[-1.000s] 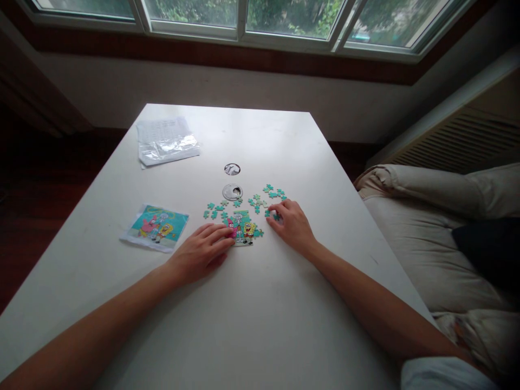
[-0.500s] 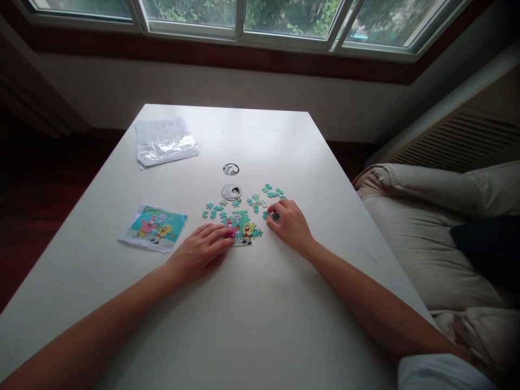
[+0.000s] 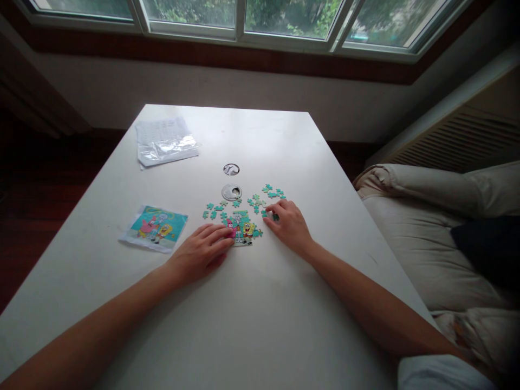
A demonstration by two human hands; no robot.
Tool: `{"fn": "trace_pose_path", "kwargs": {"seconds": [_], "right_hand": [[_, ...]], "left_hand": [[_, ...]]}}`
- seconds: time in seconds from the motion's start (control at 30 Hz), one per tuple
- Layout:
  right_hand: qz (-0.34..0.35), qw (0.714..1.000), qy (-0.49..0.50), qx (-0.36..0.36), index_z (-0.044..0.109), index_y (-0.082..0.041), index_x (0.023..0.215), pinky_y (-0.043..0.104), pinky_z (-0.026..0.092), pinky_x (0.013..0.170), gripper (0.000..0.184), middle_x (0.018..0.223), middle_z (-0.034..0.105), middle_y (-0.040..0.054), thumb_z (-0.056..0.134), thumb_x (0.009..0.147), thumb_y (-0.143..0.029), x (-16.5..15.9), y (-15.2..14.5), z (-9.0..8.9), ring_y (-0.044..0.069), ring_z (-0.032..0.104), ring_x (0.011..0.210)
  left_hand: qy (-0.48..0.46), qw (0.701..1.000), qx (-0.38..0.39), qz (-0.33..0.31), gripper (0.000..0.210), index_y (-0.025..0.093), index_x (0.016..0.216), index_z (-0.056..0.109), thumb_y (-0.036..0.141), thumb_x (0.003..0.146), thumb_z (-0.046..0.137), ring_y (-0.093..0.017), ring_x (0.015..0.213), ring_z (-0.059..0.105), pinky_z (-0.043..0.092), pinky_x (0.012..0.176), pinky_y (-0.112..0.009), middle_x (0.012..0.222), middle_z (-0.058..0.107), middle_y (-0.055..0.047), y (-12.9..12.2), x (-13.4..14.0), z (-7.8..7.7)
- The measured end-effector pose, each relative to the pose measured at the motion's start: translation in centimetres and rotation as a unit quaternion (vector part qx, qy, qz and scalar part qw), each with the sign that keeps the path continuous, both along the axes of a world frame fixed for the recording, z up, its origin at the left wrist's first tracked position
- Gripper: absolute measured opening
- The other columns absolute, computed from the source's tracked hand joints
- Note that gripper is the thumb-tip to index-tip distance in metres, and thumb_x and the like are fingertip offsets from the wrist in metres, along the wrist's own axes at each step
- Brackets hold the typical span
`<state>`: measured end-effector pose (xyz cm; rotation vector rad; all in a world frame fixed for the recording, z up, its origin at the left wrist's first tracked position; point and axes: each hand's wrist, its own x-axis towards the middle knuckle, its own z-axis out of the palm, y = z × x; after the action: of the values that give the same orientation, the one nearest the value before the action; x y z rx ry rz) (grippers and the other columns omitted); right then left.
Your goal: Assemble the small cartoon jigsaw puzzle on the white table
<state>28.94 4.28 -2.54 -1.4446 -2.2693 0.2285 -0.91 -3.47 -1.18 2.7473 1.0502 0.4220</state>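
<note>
A partly joined jigsaw puzzle [image 3: 242, 230] with cartoon figures lies flat on the white table. My left hand [image 3: 205, 245] rests at its left side, fingers stretched out, the fingertips over the puzzle's left edge and covering part of it. To the right of the puzzle, my right hand [image 3: 286, 225] hovers low over teal pieces with thumb and fingers apart; no piece shows between the fingertips. Loose teal puzzle pieces [image 3: 255, 201] are scattered behind the puzzle, some single and some close together. Several of them lie near my right fingertips, partly hidden by the hand.
Left of the puzzle lies a picture sheet [image 3: 156, 228] in a clear sleeve with the same cartoon figures. Papers and a clear plastic bag [image 3: 167, 143] are at the table's far left. Two round metal fittings [image 3: 231, 192] are set in the tabletop. A beige sofa [image 3: 414, 244] stands at the right.
My right thumb and index finger have shifted slightly to the left and spread a little. My left hand stays in place on the puzzle's edge.
</note>
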Motion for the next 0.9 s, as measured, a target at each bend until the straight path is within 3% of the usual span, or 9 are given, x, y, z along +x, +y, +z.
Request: {"fn": "trace_pose_path", "kwargs": {"seconds": [0.17, 0.53, 0.6, 0.77, 0.9], "right_hand": [[-0.002, 1.000, -0.009, 0.008, 0.069, -0.024, 0.109, 0.042, 0.044, 0.091, 0.023, 0.105, 0.064, 0.0089, 0.067, 0.091, -0.038, -0.3, -0.1, -0.1, 0.028, 0.055, 0.103], [0.006, 1.000, 0.014, -0.001, 0.071, -0.025, 0.106, 0.042, 0.045, 0.091, 0.017, 0.103, 0.064, 0.0083, 0.064, 0.091, -0.028, 0.1, 0.2, -0.1, 0.027, 0.055, 0.103], [0.012, 1.000, 0.021, -0.005, 0.071, -0.026, 0.106, 0.042, 0.045, 0.092, 0.017, 0.102, 0.063, 0.0081, 0.064, 0.090, -0.026, 0.2, 0.2, -0.1, 0.027, 0.055, 0.103], [0.021, 0.999, 0.033, -0.010, 0.070, -0.025, 0.107, 0.042, 0.045, 0.093, 0.018, 0.104, 0.064, 0.0079, 0.065, 0.090, -0.026, 0.4, 0.2, -0.3, 0.027, 0.056, 0.104], [0.020, 0.999, 0.042, -0.010, 0.068, -0.025, 0.107, 0.042, 0.045, 0.093, 0.018, 0.104, 0.064, 0.0073, 0.066, 0.089, -0.027, 0.7, 0.2, -0.5, 0.027, 0.056, 0.105]], "left_hand": [[-0.008, 1.000, 0.002, 0.000, 0.034, 0.023, 0.131, 0.059, 0.022, 0.098, 0.051, -0.026, 0.137, 0.050, 0.038, 0.118, -0.049, 0.146, 0.056, -0.009, 0.1, -0.1, 0.0], [0.024, 0.999, 0.030, -0.014, 0.037, 0.022, 0.136, 0.057, 0.022, 0.099, 0.049, -0.026, 0.134, 0.051, 0.038, 0.115, -0.048, 0.149, 0.055, -0.007, -1.8, 1.5, 1.0], [-0.003, 0.999, 0.047, 0.020, 0.033, 0.022, 0.130, 0.060, 0.021, 0.098, 0.051, -0.025, 0.126, 0.057, 0.043, 0.110, -0.045, 0.142, 0.061, -0.007, -1.5, 1.0, 1.1], [-0.041, 0.974, 0.073, 0.209, 0.018, 0.023, 0.106, 0.068, 0.024, 0.100, 0.050, -0.023, 0.102, 0.064, 0.049, 0.092, -0.041, 0.112, 0.072, -0.004, 0.2, -1.5, 1.4], [-0.020, 0.963, 0.055, 0.264, 0.020, 0.022, 0.100, 0.069, 0.029, 0.101, 0.050, -0.024, 0.096, 0.062, 0.048, 0.090, -0.042, 0.104, 0.071, -0.005, 1.0, -2.6, 1.3]]}}
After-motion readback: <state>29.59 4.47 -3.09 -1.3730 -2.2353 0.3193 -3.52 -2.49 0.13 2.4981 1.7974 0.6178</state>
